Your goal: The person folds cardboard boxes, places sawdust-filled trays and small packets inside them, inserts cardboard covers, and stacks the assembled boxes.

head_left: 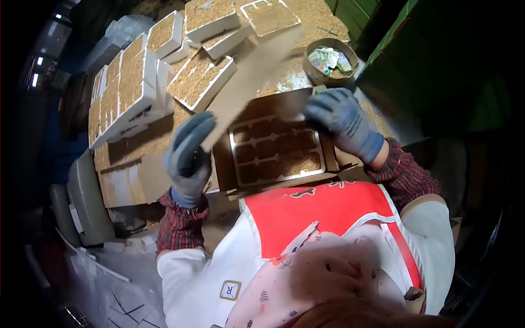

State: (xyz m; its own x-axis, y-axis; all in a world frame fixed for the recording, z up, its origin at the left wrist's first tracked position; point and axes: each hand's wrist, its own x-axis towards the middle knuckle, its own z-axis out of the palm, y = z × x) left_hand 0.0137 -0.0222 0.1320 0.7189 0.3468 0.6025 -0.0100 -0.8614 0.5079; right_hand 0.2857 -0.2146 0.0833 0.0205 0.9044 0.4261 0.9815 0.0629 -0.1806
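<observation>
My left hand (188,156), in a grey-blue knit glove, is left of an open cardboard box (223,161). Its bent fingers are at the lower end of a long cardboard sheet (243,85), which slants up and away over the work surface and blurs at its far end. Inside the box sits a white foam tray (235,150) with several compartments of brown, crumbly filling, partly in shadow. My right hand (342,120), gloved alike, is above the box's far right corner. Motion smears its fingertips, and a small blurred shape beside them cannot be made out.
White foam trays (202,82) with sawdust-like filling lie across the back, and a stack of them (123,95) leans at left. A round tub (331,57) of printed packets stands beyond my right hand. Green crates (358,16) rise at far right; a grey plastic chair (90,202) is at left.
</observation>
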